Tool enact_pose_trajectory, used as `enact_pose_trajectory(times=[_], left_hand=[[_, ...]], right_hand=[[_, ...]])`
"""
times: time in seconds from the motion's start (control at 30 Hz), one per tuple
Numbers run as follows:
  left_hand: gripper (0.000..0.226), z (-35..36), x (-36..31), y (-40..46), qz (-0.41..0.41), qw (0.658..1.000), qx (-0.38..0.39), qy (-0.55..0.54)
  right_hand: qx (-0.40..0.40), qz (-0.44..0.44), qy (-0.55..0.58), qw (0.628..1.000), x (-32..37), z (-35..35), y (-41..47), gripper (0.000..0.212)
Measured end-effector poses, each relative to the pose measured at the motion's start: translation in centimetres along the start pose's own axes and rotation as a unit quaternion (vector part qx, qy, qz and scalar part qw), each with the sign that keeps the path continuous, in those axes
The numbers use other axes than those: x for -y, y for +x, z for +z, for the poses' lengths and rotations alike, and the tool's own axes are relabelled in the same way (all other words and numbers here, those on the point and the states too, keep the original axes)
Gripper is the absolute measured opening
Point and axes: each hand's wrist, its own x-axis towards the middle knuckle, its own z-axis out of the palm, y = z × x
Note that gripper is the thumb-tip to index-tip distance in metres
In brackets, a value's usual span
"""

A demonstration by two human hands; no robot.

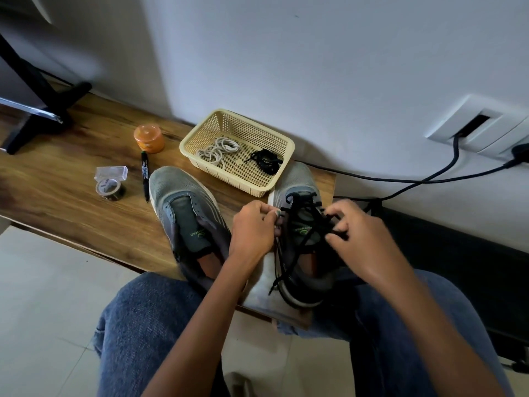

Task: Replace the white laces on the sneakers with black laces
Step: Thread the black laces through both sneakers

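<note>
Two grey sneakers stand on a wooden bench [63, 179]. The left sneaker [183, 204] has no lace in it. The right sneaker [303, 224] carries a black lace [303, 213] crossed through its upper eyelets, with one end hanging down beside its heel. My left hand [253, 230] pinches the sneaker's left eyelet edge. My right hand [357, 239] pinches the black lace at the right eyelets. A beige basket [200, 138] behind the sneakers holds coiled white laces [219, 149] and a second black lace [266, 160].
On the bench to the left lie a black marker [145, 174], a tape roll [110, 189], a clear plastic box [111, 172] and an orange jar [148, 138]. A black stand foot [43, 116] sits far left. A black cable [415, 179] runs from a wall socket [481, 126]. My denim-clad knees fill the foreground.
</note>
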Motion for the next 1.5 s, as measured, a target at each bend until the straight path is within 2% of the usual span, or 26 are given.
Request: enact_pose_trajectory(times=[0.1,0.13,0.2,0.27,0.33,0.43,0.57,0.63,0.7,0.73,0.83,0.9,0.93,1.0,1.07,1.2,1.37,1.5], left_hand=[[0.015,0.0,-0.1,-0.2,0.0,1.0,0.005,0.022],[0.014,0.0,-0.2,-0.3,0.0,1.0,0.009,0.023],[0.013,0.0,-0.3,-0.4,-0.001,1.0,0.013,0.025],[0.014,-0.1,-0.4,-0.4,0.0,1.0,0.014,0.024],[0.014,-0.1,-0.5,-0.3,-0.004,1.0,0.017,0.02],[0.014,-0.2,-0.6,-0.4,-0.024,0.999,0.031,0.002],[0.012,-0.6,-0.5,-0.2,-0.027,0.999,0.017,-0.003],[0.013,-0.5,-0.6,-0.3,-0.042,0.998,0.036,-0.026],[0.019,-0.4,-0.4,-0.1,-0.058,0.996,0.058,-0.046],[0.021,-0.3,-0.4,-0.1,-0.061,0.995,0.065,-0.052],[0.017,-0.3,-0.4,-0.2,-0.061,0.994,0.068,-0.06],[0.015,-0.3,-0.6,-0.4,-0.063,0.994,0.062,-0.07],[0.015,-0.4,-0.7,-0.5,-0.064,0.994,0.057,-0.073],[0.015,-0.8,-1.1,-0.7,-0.061,0.994,0.035,-0.08],[0.015,-1.7,-1.5,-0.7,-0.041,0.997,0.003,-0.068],[0.01,-3.8,-2.0,-0.5,0.022,0.993,-0.108,-0.052],[0.012,-4.6,-2.0,-0.3,0.086,0.963,-0.239,-0.094],[0.012,-5.0,-2.6,-0.5,0.139,0.916,-0.338,-0.164]], right_hand=[[0.005,0.043,-0.139,0.989,-1.0,-3.1,-0.7,0.018],[-0.025,0.057,-0.152,0.986,-1.1,-4.1,-0.8,0.016],[-0.133,0.057,-0.127,0.981,-0.9,-5.4,-0.9,0.016],[-0.255,-0.017,-0.067,0.964,-0.2,-6.1,-0.8,0.014],[-0.303,-0.122,-0.007,0.945,0.9,-5.7,-0.8,0.013],[-0.251,-0.231,0.098,0.935,2.3,-3.2,-1.1,0.018],[-0.105,-0.263,0.23,0.931,3.4,-0.1,-1.7,0.031],[-0.122,-0.236,0.247,0.932,2.7,0.6,-1.4,0.037],[-0.197,-0.16,0.205,0.945,0.9,1.3,-0.6,0.033],[-0.211,-0.106,0.17,0.957,-0.2,1.8,-0.1,0.031],[-0.118,0.02,0.093,0.988,-2.9,3.4,0.8,0.032],[-0.113,0.031,0.061,0.991,-3.7,4.5,1.0,0.012],[-0.128,0.026,0.039,0.991,-3.8,4.7,1.0,0.015],[-0.153,0.029,0.011,0.988,-4.0,5.0,1.1,0.023],[-0.16,0.041,0.001,0.986,-4.0,5.1,1.1,0.021],[-0.165,0.049,0.01,0.985,-4.5,5.3,1.2,0.023],[-0.167,0.04,0.006,0.985,-4.6,5.4,1.3,0.02],[-0.17,0.038,0.003,0.985,-4.7,5.6,1.3,0.018]])
